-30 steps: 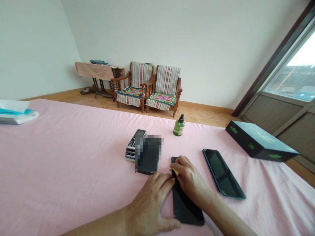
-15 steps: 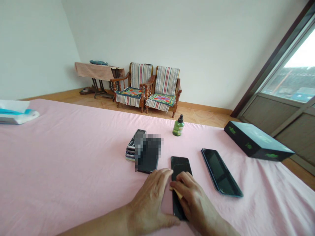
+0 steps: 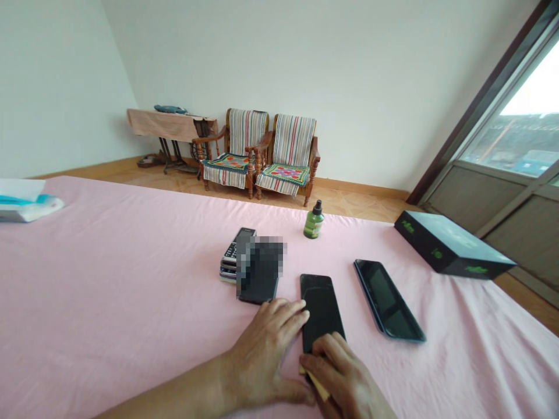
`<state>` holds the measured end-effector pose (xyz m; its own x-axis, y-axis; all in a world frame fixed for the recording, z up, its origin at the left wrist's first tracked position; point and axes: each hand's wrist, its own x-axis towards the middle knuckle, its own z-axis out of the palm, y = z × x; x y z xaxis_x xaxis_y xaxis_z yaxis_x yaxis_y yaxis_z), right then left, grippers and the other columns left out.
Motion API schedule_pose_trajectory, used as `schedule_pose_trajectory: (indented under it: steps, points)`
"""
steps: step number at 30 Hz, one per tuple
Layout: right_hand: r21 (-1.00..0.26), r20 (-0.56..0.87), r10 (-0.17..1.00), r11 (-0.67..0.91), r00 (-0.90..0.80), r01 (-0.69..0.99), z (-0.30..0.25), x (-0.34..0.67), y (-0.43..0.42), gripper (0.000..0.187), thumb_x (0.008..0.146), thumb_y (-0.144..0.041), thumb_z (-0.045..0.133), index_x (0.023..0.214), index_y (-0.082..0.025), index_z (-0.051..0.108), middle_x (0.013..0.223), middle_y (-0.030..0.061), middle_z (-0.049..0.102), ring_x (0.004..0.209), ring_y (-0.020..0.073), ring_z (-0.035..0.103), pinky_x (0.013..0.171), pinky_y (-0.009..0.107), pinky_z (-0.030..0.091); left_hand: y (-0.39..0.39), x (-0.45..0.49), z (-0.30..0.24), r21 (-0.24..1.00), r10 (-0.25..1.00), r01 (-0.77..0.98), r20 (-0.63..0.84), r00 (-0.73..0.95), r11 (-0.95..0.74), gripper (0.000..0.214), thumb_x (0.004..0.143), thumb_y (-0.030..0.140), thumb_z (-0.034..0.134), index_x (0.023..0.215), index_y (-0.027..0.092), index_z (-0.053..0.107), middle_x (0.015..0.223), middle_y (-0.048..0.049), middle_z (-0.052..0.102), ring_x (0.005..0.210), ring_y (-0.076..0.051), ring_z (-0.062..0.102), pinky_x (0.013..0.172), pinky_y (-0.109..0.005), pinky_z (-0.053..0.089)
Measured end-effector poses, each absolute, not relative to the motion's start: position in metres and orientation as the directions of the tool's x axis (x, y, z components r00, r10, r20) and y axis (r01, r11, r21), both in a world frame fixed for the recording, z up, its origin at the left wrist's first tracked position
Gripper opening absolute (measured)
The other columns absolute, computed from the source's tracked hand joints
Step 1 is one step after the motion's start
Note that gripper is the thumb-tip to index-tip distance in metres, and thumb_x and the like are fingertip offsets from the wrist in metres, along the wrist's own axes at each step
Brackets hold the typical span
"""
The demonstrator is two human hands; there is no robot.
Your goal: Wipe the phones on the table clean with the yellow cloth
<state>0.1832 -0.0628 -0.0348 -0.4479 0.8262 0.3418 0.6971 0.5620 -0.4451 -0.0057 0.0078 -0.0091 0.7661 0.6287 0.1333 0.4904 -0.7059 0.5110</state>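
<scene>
A black smartphone (image 3: 322, 308) lies screen up on the pink cloth in front of me. My left hand (image 3: 271, 349) is open along its left side, fingertips at the phone's edge and thumb stretched toward its lower end. Over the lower part of the screen, my right hand (image 3: 345, 372) is closed on a small yellow cloth (image 3: 318, 384) and presses it against the glass. The fingers hide most of this cloth and the phone's lower end. Another dark phone (image 3: 388, 302) rests to the right. At the left stand stacked phones (image 3: 238, 250), a keypad phone on top, beside a partly blurred black phone (image 3: 262, 279).
A green spray bottle (image 3: 314, 222) stands toward the far edge of the pink cloth (image 3: 131, 279). At the right is a black box (image 3: 449, 247); a tissue pack (image 3: 30, 203) lies at far left. Two wooden chairs (image 3: 288, 148) stand beyond, by the wall.
My right hand has slid down the phone's screen toward me with the yellow cloth, baring more of the glass. My left hand stays by the phone's left edge. The view has shifted slightly.
</scene>
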Motion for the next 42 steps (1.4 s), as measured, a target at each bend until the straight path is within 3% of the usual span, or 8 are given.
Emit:
schedule_pose_trajectory:
  steps: [8, 11, 17, 24, 30, 36, 42]
  points:
    - [-0.439, 0.403, 0.787, 0.614, -0.467, 0.656, -0.036, 0.186, -0.068, 0.033, 0.073, 0.001, 0.053, 0.094, -0.02, 0.068, 0.081, 0.0064, 0.06, 0.072, 0.0187, 0.055, 0.06, 0.026, 0.048, 0.007, -0.006, -0.01, 0.494, 0.611, 0.476, 0.15, 0.778, -0.728, 0.093, 0.066, 0.068, 0.072, 0.137, 0.013, 0.048, 0.142, -0.0179, 0.047, 0.126, -0.038, 0.043, 0.105, -0.056, 0.033]
    - [-0.488, 0.436, 0.773, 0.633, -0.461, 0.601, -0.033, 0.194, -0.069, 0.032, 0.074, 0.0, 0.049, 0.092, -0.02, 0.067, 0.078, 0.0055, 0.058, 0.069, 0.0169, 0.057, 0.057, 0.024, 0.047, 0.008, -0.006, -0.01, 0.492, 0.61, 0.478, 0.145, 0.779, -0.728, 0.093, 0.066, 0.068, 0.072, 0.137, 0.014, 0.048, 0.143, -0.0175, 0.047, 0.126, -0.038, 0.044, 0.105, -0.056, 0.033]
    - [-0.62, 0.398, 0.863, 0.503, -0.312, 0.602, -0.026, 0.201, -0.07, 0.033, 0.078, 0.0, 0.043, 0.096, -0.019, 0.063, 0.086, 0.0065, 0.057, 0.072, 0.0145, 0.059, 0.057, 0.021, 0.049, 0.006, -0.006, -0.007, 0.475, 0.61, 0.493, 0.125, 0.783, -0.729, 0.09, 0.067, 0.063, 0.073, 0.137, 0.012, 0.047, 0.144, -0.0176, 0.044, 0.127, -0.038, 0.041, 0.104, -0.056, 0.034]
    - [-0.466, 0.456, 0.764, 0.642, -0.456, 0.608, -0.036, 0.189, -0.072, 0.037, 0.077, 0.001, 0.044, 0.098, -0.02, 0.065, 0.083, 0.0065, 0.061, 0.073, 0.0184, 0.056, 0.061, 0.027, 0.047, 0.001, -0.004, -0.002, 0.433, 0.604, 0.511, 0.102, 0.791, -0.743, 0.092, 0.059, 0.039, 0.08, 0.138, 0.009, 0.046, 0.147, -0.0176, 0.041, 0.129, -0.036, 0.039, 0.109, -0.051, 0.031]
    - [-0.399, 0.475, 0.73, 0.676, -0.491, 0.62, -0.032, 0.201, -0.073, 0.032, 0.077, 0.0, 0.045, 0.096, -0.019, 0.064, 0.08, 0.0064, 0.06, 0.07, 0.0182, 0.055, 0.059, 0.027, 0.047, 0.003, -0.005, -0.001, 0.419, 0.601, 0.516, 0.093, 0.794, -0.747, 0.092, 0.063, 0.049, 0.08, 0.139, 0.009, 0.045, 0.147, -0.0179, 0.041, 0.129, -0.037, 0.04, 0.107, -0.053, 0.033]
    - [-0.476, 0.45, 0.816, 0.562, -0.362, 0.676, -0.051, 0.22, -0.084, 0.031, 0.078, -0.004, 0.047, 0.098, -0.021, 0.063, 0.083, 0.0066, 0.056, 0.073, 0.0192, 0.057, 0.058, 0.028, 0.048, 0.001, -0.001, -0.005, 0.429, 0.623, 0.521, 0.138, 0.77, -0.738, 0.086, 0.067, 0.052, 0.08, 0.135, 0.011, 0.05, 0.143, -0.019, 0.046, 0.127, -0.038, 0.043, 0.104, -0.055, 0.038]
    - [-0.591, 0.308, 0.909, 0.413, -0.28, 0.693, -0.034, 0.21, -0.064, 0.034, 0.085, 0.0, 0.043, 0.101, -0.021, 0.064, 0.094, 0.0074, 0.057, 0.087, 0.0198, 0.057, 0.071, 0.031, 0.05, 0.005, 0.002, -0.023, 0.436, 0.696, 0.559, 0.274, 0.664, -0.705, 0.065, 0.08, 0.03, 0.074, 0.137, 0.014, 0.046, 0.141, -0.0147, 0.049, 0.128, -0.031, 0.045, 0.108, -0.049, 0.039]
